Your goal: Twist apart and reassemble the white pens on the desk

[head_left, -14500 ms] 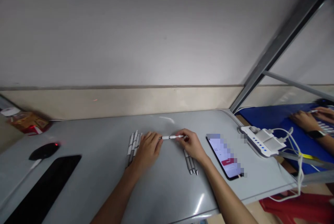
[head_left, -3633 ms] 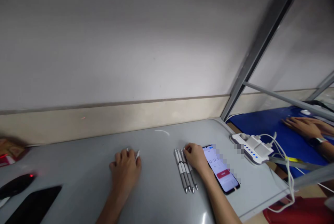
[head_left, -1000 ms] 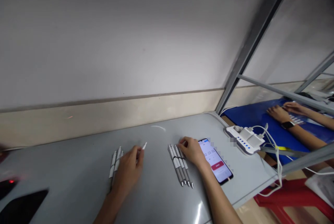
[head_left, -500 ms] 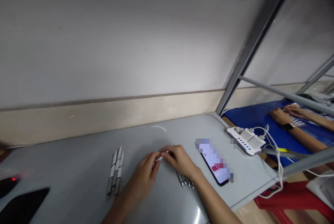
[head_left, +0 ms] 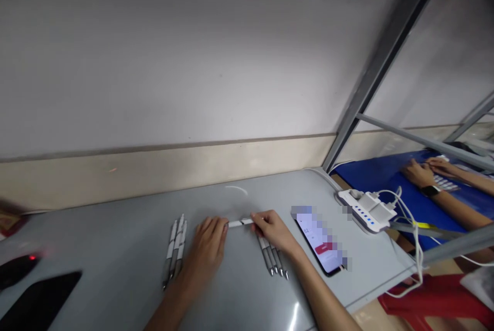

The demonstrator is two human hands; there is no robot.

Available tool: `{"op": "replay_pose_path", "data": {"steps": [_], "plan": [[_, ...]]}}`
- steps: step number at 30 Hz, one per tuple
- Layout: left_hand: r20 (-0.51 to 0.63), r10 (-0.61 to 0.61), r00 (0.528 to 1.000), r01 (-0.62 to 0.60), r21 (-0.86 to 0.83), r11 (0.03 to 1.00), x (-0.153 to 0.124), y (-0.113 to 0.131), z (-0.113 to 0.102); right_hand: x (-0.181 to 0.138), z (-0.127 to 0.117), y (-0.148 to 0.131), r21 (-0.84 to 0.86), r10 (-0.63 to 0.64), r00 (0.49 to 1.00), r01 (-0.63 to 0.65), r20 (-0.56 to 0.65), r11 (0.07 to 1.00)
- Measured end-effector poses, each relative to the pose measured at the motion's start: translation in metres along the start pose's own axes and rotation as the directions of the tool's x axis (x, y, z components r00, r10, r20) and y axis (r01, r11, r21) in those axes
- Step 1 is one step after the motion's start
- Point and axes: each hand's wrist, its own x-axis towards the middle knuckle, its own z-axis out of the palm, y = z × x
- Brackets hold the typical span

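A white pen [head_left: 240, 223] with a dark band lies level between my two hands, just above the grey table. My left hand [head_left: 210, 242] is closed around its left end, so that end is hidden. The fingers of my right hand [head_left: 271, 229] pinch its right end. Just left of my left forearm is a small group of white pens with grey grips [head_left: 175, 248], side by side. Below my right hand lie several similar pens [head_left: 273, 258], their upper ends partly covered by that hand.
A phone [head_left: 320, 241] with a lit screen lies right of my right hand. Beyond it are a power strip [head_left: 365, 211] with cables and a metal frame post [head_left: 370, 84]. A mouse [head_left: 17, 269] and a black flat object [head_left: 40, 302] are at left. Another person's hands [head_left: 424, 171] work at a blue table.
My hands, close together before, have moved apart, and more of the pen shows between them. The pens below my right hand are less covered. The view has shifted slightly.
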Motion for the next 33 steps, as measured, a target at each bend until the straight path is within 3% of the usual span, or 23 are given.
{"op": "replay_pose_path", "data": {"steps": [5,9,13,16,19,21,26,30,33], "plan": [[0.045,0.038,0.998,-0.039,0.019,0.999,0.000,0.000,-0.002,-0.002,-0.002,0.001,0.118,0.033,0.996,-0.043,0.084,0.992],[0.018,0.026,0.999,-0.027,0.047,0.999,0.001,-0.002,-0.002,-0.006,0.000,-0.005,0.070,-0.007,0.994,-0.001,0.107,0.998],[-0.020,-0.024,1.000,0.024,0.007,1.000,0.003,-0.005,-0.002,-0.010,0.004,-0.014,-0.100,-0.202,0.979,0.200,-0.010,0.975],[-0.007,-0.070,0.998,0.070,-0.070,0.995,0.003,-0.008,0.001,-0.012,0.004,-0.018,-0.236,-0.378,0.925,0.357,-0.048,0.904],[-0.005,-0.097,0.995,0.096,-0.108,0.990,0.002,-0.010,0.003,-0.010,0.003,-0.014,-0.240,-0.469,0.881,0.443,-0.061,0.864],[-0.022,-0.101,0.995,0.099,-0.094,0.991,0.002,-0.011,0.004,-0.008,0.003,-0.010,-0.226,-0.467,0.878,0.436,-0.107,0.871],[-0.029,-0.065,0.997,0.064,-0.035,0.997,0.002,-0.010,0.000,-0.006,0.003,-0.003,-0.242,-0.320,0.937,0.281,-0.142,0.929],[0.021,-0.016,1.000,0.017,-0.026,1.000,0.001,-0.009,-0.001,-0.004,0.002,-0.002,-0.196,-0.393,0.903,0.359,-0.173,0.912],[0.039,0.019,0.999,-0.018,-0.020,1.000,0.000,-0.010,0.001,-0.003,0.001,0.000,-0.156,-0.333,0.927,0.308,-0.174,0.939]]}}
